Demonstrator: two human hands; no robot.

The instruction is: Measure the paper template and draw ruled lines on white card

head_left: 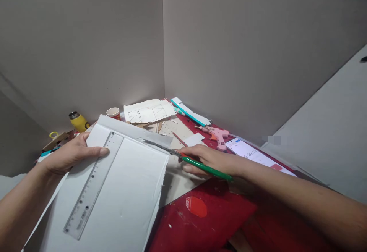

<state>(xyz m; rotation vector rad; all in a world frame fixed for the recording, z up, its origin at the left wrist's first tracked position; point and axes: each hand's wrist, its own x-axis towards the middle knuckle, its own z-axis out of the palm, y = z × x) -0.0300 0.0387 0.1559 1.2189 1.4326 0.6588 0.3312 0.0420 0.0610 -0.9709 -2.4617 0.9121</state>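
Across the lower left, our left hand (76, 152) has its grip on a white board (130, 191), pinning a clear ruler (93, 185) there; near centre, our right hand (208, 158) holds green-handled scissors (202, 165) at the board's upper-right edge.

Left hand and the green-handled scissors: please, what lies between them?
In the head view, the upper part of the clear ruler lies between the left hand and the scissors, on the white board.

Plain grey walls (94, 49) behind a red tabletop (172, 229)
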